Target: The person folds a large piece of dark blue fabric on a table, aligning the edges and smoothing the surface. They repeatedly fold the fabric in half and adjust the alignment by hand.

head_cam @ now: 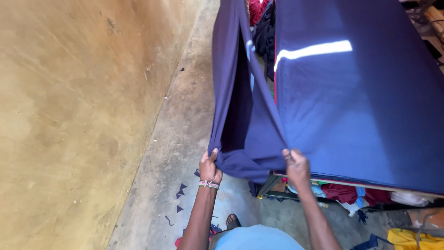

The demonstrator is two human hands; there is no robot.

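Observation:
A large navy blue cloth (360,102) lies spread over a table, with its left part hanging off the edge in a long fold. My left hand (210,168), with a beaded band on the wrist, grips the hanging lower edge of the cloth. My right hand (296,166) pinches the cloth at the table's near left corner. Both arms reach forward from the bottom of the view.
A tan plastered wall (69,115) runs along the left, with a narrow concrete floor strip (185,115) between it and the table. Dark cloth scraps (180,192) lie on the floor. Coloured cloth piles (351,194) sit under the table, and a yellow cloth (411,238) lies at bottom right.

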